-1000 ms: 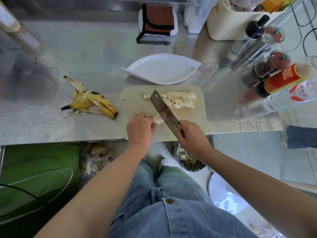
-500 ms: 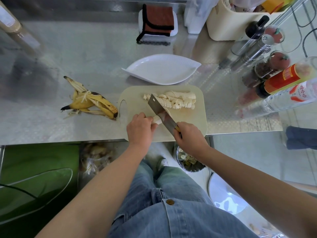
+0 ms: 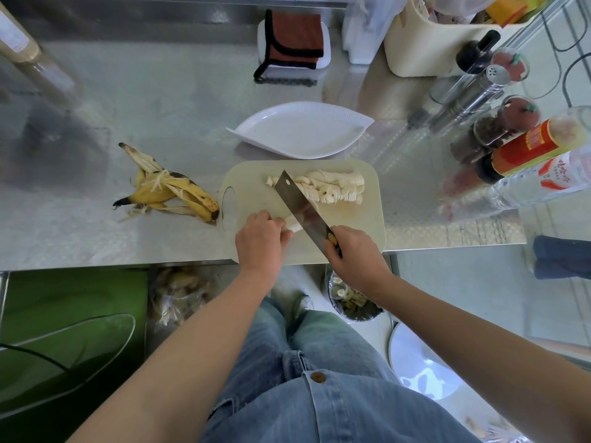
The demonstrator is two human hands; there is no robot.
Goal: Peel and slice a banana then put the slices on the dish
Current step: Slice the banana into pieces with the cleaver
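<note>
A pale cutting board (image 3: 249, 187) lies at the counter's front edge. Several banana slices (image 3: 332, 188) are piled on its far right part. My left hand (image 3: 260, 243) grips the remaining short piece of peeled banana (image 3: 291, 224) near the board's front. My right hand (image 3: 353, 255) holds the handle of a cleaver (image 3: 299, 207), its blade slanting across the board just right of the banana piece. An empty white leaf-shaped dish (image 3: 300, 131) sits just behind the board.
The banana peel (image 3: 169, 195) lies left of the board. Bottles and spice jars (image 3: 511, 129) crowd the right side. A folded brown cloth (image 3: 294, 41) sits on a white holder at the back. A bin with scraps (image 3: 348, 297) stands below the counter edge.
The cleaver dropped toward the banana piece half a second ago and now sits slightly farther right and back. My left hand has stayed on the banana piece.
</note>
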